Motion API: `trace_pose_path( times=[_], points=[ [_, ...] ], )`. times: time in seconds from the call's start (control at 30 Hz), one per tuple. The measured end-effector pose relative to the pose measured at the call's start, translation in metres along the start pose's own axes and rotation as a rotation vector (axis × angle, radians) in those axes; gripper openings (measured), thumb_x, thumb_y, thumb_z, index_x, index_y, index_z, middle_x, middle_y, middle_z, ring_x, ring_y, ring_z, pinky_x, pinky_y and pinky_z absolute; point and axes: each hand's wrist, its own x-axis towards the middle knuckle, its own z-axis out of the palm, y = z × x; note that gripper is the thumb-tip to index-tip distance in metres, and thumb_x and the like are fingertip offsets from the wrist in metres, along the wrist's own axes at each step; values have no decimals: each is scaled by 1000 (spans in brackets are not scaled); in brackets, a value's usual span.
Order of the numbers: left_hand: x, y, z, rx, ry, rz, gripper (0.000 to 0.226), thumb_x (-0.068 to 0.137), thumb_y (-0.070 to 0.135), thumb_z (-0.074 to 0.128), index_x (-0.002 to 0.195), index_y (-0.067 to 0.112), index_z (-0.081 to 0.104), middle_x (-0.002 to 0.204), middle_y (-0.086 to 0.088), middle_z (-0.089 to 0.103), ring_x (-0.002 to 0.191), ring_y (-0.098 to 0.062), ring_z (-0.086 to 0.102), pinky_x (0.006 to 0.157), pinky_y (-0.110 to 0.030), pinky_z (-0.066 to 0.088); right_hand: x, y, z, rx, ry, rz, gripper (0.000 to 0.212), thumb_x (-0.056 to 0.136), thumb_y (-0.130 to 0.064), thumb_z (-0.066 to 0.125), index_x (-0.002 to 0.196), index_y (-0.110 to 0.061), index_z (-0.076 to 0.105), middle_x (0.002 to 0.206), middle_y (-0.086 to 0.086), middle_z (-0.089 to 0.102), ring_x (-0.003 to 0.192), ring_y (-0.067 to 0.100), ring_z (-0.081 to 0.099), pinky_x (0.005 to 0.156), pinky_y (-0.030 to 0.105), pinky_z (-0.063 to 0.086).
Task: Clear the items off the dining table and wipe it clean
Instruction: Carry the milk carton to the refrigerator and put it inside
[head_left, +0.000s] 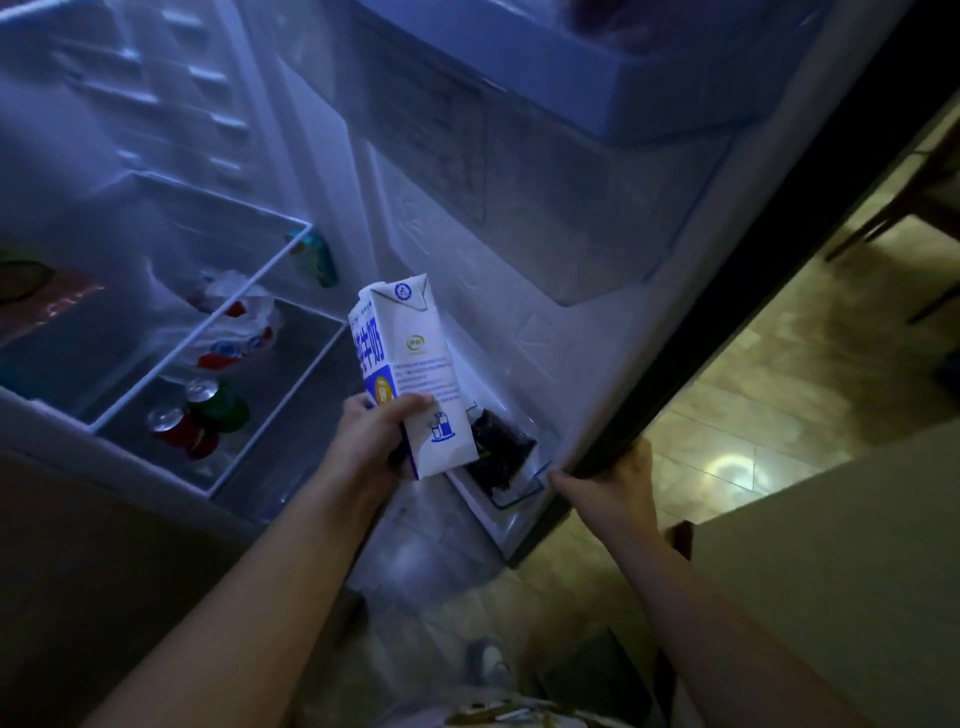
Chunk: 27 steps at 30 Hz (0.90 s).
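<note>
Two hands busy at my open fridge.
Left grip (375, 435) clasps the milk carton (410, 374); right grip (615, 480) curls round the fridge door (649, 312) edge.

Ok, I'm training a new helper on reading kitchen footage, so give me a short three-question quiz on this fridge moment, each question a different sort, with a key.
1. True or false: the left hand grips the milk carton near its lower end.
2. Multiple choice: the right hand holds A) a soda can, B) the edge of the fridge door, C) a cloth.
3. Fill in: the soda cans stand in the fridge's lower ____.

Key: 1 true; 2 B; 3 drawer.
</note>
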Motion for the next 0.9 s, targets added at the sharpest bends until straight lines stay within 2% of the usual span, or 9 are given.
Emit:
trace_pose_path(
  times=[0.07, 0.2, 0.3, 0.43, 0.53, 0.63, 0.8, 0.87, 0.9],
  points=[
    [7, -2, 5, 35, 12, 14, 77, 55, 16, 77, 126, 0, 52, 107, -25, 71, 87, -40, 72, 52, -50, 55, 13, -1, -5, 21, 23, 27, 98, 49, -41, 90, 128, -11, 39, 107, -5, 38, 91, 12, 47, 62, 16, 41],
    [16, -4, 19, 73, -5, 53, 75, 53, 14, 76, 116, -16, 47, 58, -13, 58, 40, -22, 58, 40, -28, 44, 41, 4, -15, 67, 55, 48, 90, 43, -33, 88, 118, -11, 43, 104, 0, 51, 87, 16, 58, 53, 18, 48],
    [24, -8, 29, 26, -12, 74, 78, 52, 13, 80, 115, -19, 47, 78, -21, 59, 48, -18, 62, 42, -27, 46, 67, 11, -22, 95, 71, 73, 86, 36, -32, 83, 113, -13, 49, 96, 1, 61, 79, 16, 65, 47, 23, 52],
    [28, -6, 41, 23, -5, 129, 85, 48, 7, 82, 123, -12, 46, 105, -31, 65, 65, -28, 66, 47, -33, 52, 95, 12, -31, 148, 88, 102, 89, 32, -28, 81, 114, -12, 50, 100, 5, 62, 83, 22, 66, 57, 34, 59],
    [29, -2, 50, 34, -57, 118, 80, 48, 2, 77, 122, -4, 48, 103, -26, 68, 81, -37, 63, 70, -51, 51, 103, 12, -37, 216, 92, 89, 86, 45, -18, 84, 120, -15, 43, 109, 5, 59, 92, 24, 61, 70, 37, 56],
    [34, 0, 57, 76, -55, 181, 67, 53, -1, 75, 114, 6, 50, 88, -8, 72, 80, -33, 61, 58, -39, 50, 98, 7, -47, 235, 49, 75, 79, 60, -15, 86, 125, -15, 43, 109, 0, 56, 96, 22, 59, 73, 37, 52],
    [49, 10, 59, 292, 44, 359, 69, 61, -7, 82, 120, 12, 50, 109, -5, 69, 96, -21, 69, 64, -36, 57, 60, -26, -71, -259, -244, 50, 27, 82, -32, 74, 96, -12, 63, 81, -3, 66, 76, 21, 68, 68, 36, 55],
    [57, 14, 55, 399, 76, 433, 69, 60, -2, 84, 116, 19, 51, 110, 0, 67, 98, -16, 67, 74, -38, 58, 41, -63, -67, -165, -433, -38, 18, 83, -32, 74, 91, -18, 68, 73, -3, 69, 64, 13, 69, 67, 35, 59],
    [63, 18, 54, 458, 81, 464, 68, 58, 2, 86, 114, 22, 51, 110, 2, 66, 99, -14, 66, 77, -39, 58, 38, -85, -61, -90, -483, -78, 26, 82, -36, 74, 101, -19, 66, 80, -5, 70, 68, 10, 69, 68, 33, 58]
  ],
)
